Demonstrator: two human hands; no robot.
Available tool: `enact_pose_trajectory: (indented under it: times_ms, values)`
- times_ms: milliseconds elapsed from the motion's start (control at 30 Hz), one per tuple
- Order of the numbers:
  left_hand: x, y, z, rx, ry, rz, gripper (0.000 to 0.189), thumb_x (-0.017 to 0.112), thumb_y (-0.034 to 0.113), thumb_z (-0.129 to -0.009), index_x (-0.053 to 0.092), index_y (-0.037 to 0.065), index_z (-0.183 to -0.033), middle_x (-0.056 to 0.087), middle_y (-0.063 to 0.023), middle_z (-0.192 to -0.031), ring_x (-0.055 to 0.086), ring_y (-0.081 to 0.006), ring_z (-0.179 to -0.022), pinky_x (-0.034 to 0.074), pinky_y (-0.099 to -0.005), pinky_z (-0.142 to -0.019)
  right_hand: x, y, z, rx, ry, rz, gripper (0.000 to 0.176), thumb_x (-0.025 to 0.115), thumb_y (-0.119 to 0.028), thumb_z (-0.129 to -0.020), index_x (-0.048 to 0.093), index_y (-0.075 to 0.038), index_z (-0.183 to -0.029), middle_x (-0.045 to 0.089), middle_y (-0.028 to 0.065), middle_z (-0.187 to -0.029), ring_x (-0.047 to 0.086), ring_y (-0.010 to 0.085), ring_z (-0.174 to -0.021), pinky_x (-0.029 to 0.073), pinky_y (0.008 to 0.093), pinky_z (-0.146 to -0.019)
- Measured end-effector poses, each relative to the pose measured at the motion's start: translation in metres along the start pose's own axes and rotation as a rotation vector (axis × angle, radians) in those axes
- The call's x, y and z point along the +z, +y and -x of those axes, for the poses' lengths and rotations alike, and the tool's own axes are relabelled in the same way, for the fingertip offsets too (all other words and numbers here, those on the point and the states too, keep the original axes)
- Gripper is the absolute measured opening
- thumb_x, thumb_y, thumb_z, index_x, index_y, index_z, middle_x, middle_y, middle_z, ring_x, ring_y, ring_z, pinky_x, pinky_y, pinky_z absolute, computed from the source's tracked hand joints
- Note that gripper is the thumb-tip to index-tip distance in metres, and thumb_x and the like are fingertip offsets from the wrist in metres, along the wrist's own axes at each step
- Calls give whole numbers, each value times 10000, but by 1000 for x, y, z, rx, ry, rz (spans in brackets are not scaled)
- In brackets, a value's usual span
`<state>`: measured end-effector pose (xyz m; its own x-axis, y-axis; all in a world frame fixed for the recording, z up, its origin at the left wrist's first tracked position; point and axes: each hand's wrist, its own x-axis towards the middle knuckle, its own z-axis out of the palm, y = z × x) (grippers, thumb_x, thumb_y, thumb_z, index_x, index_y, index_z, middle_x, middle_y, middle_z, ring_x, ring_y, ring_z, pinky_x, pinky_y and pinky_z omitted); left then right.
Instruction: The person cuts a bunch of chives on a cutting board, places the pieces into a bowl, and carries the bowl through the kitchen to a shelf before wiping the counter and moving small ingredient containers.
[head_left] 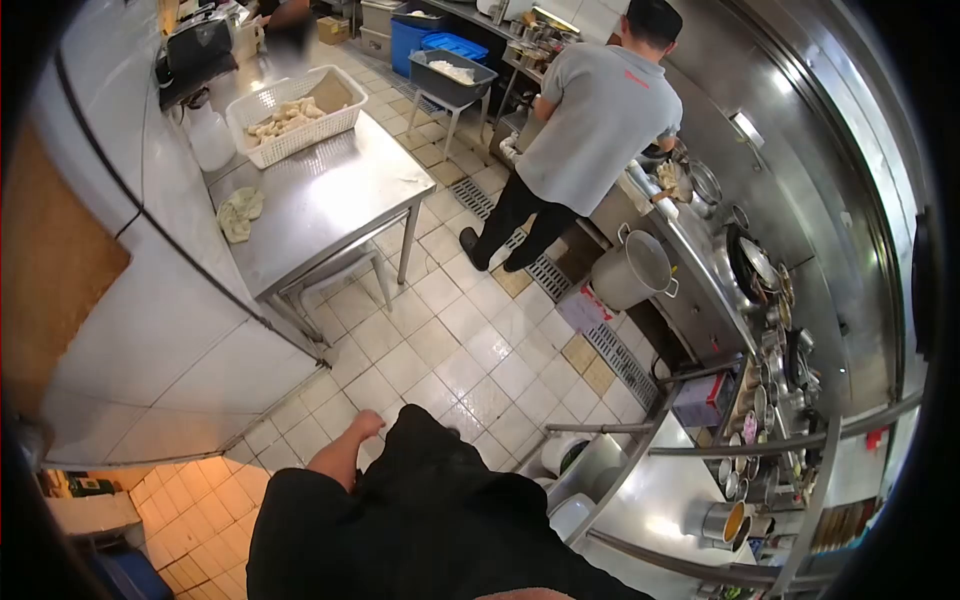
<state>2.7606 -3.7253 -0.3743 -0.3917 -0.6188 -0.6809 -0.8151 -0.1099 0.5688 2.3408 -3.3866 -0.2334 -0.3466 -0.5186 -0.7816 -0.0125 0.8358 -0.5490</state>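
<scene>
My left hand [368, 424] hangs low beside my black-clothed body, above the tiled floor. Its fingers look loosely curled, with nothing visible in them, and it touches no object. The metal table [330, 205] is the nearest furniture ahead of it. On that table stands a white plastic basket [245, 128] holding pale, lumpy food pieces [290, 118]. A crumpled pale green cloth [240, 213] lies at the table's left edge. My right hand is out of view.
A co-worker [605, 130] stands with their back to me at the stove line [690, 250]. A large metal pot [632, 268] sits low behind them. A steel counter [675, 490] with rails is at my right; a tiled wall corner [320, 362] juts out on the left.
</scene>
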Motion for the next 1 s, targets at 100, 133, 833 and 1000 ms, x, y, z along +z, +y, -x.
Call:
enact_pose_trajectory:
  times_ms: [100, 133, 833, 1000]
  values:
    - [-8, 0, -15, 288, -22, -100, 260, 625, 264, -804, 684, 12, -821, 668, -136, -691, 617, -199, -519, 480, -354, -434, -3, -20, -29, -37, -60, 74, 204, 607, -184, -870, 629, -22, -992, 634, 71, -795, 616, 166, -636, 452, 299, -497]
    - [-17, 3, -20, 347, -58, -132, 268, 620, 271, -808, 682, 10, -802, 669, -137, -691, 620, -200, -521, 480, -356, -438, -6, -26, -43, -46, -80, 88, 204, 607, -183, -871, 626, -22, -995, 633, 71, -795, 616, 166, -634, 451, 299, -493]
    - [-218, 99, -257, 462, -251, -701, 352, 559, 367, -841, 733, 61, -842, 690, -180, -921, 638, -394, -896, 508, -473, -804, -34, -296, -195, 56, 287, -364, 189, 579, -214, -890, 608, -42, -965, 613, 70, -783, 640, 178, -637, 511, 314, -513]
    - [-284, 133, -329, 690, -256, -932, 292, 573, 333, -818, 742, 97, -851, 693, -165, -908, 645, -379, -874, 507, -494, -772, 8, -255, -180, -231, 75, 49, 128, 551, -191, -887, 559, -78, -827, 523, 33, -677, 541, 146, -549, 380, 290, -434]
